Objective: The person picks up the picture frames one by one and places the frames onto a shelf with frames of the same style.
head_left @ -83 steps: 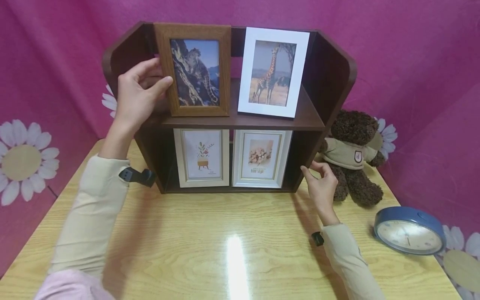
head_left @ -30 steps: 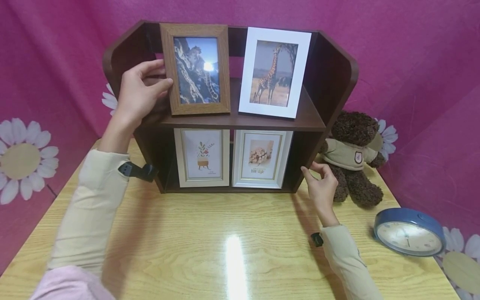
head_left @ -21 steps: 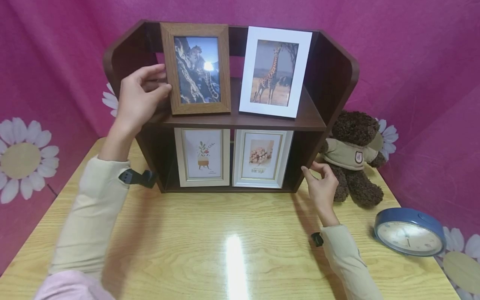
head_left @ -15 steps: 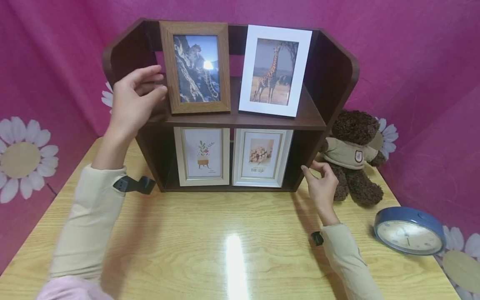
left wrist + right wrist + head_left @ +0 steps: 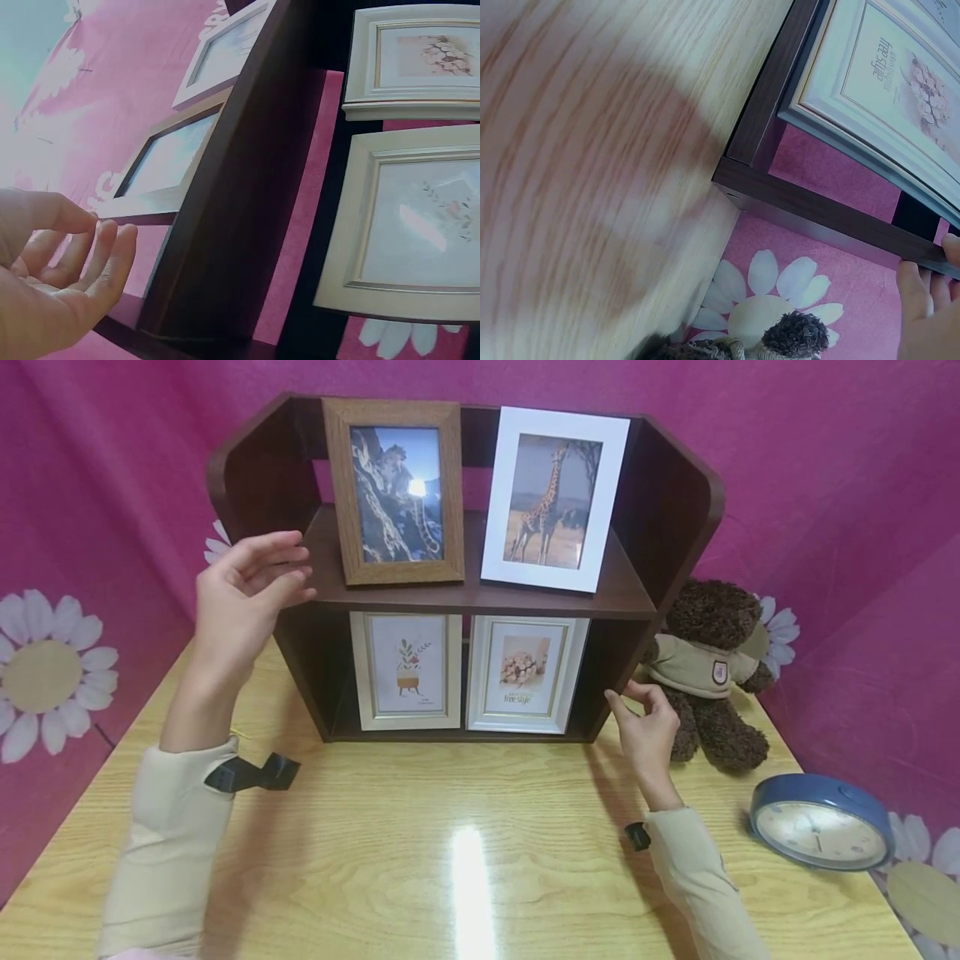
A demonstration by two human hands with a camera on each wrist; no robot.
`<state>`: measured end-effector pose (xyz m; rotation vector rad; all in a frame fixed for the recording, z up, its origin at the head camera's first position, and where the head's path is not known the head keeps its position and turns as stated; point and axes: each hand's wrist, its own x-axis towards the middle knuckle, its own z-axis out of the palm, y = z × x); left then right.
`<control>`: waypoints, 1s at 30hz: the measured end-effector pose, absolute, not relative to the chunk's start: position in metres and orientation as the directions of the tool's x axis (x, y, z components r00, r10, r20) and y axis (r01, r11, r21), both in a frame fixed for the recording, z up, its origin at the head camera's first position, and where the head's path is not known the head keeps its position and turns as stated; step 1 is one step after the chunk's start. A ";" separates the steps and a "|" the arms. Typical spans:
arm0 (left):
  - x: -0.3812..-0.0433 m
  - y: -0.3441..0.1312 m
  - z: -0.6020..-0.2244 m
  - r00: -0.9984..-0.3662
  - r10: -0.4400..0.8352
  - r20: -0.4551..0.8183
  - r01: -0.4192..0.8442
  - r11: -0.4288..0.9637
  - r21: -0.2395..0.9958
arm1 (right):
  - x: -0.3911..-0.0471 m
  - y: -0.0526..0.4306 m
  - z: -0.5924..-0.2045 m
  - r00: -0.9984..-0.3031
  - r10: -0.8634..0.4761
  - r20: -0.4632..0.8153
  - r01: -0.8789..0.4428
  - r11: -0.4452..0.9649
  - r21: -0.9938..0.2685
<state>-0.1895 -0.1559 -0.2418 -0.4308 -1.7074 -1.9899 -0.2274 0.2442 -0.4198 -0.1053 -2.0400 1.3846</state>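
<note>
On the upper level of a dark brown shelf (image 5: 480,607), a brown wooden picture frame (image 5: 339,493) with a leopard photo leans beside a white picture frame (image 5: 611,502) with a giraffe photo. My left hand (image 5: 243,602) is off to the left of the wooden frame, apart from it, with loosely bent fingers and nothing in them. With thumb and fingers on either side, my right hand (image 5: 647,731) pinches the front edge of the shelf's right side panel (image 5: 840,217). Below stand a cream picture frame (image 5: 362,677) with a plant print and a whitish picture frame (image 5: 573,677) with a flower print.
A brown teddy bear (image 5: 693,668) in a beige shirt sits right of the shelf, near my right hand. A blue round clock (image 5: 821,822) lies further forward on the wooden table (image 5: 390,843). Pink cloth (image 5: 90,485) with daisies hangs behind and at the sides.
My left hand has let go of the brown wooden picture frame and moved left and down. That frame first shifted slightly right, then stayed. My right hand keeps its place on the side panel.
</note>
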 end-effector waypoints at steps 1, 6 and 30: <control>-0.188 -0.156 -0.244 -0.831 -0.161 0.532 0.551 -0.107 0.828 | -0.227 0.244 -0.420 -0.779 0.414 0.470 -0.284 0.435 -0.854; -0.179 -0.159 -0.260 -0.777 -0.276 0.565 0.608 -0.100 0.787 | -0.226 0.243 -0.421 -0.788 0.418 0.453 -0.271 0.424 -0.864; -0.151 -0.192 -0.359 -0.877 -0.420 0.234 0.300 -0.096 0.949 | -0.214 0.259 -0.417 -0.880 0.267 0.393 -0.220 0.504 -0.835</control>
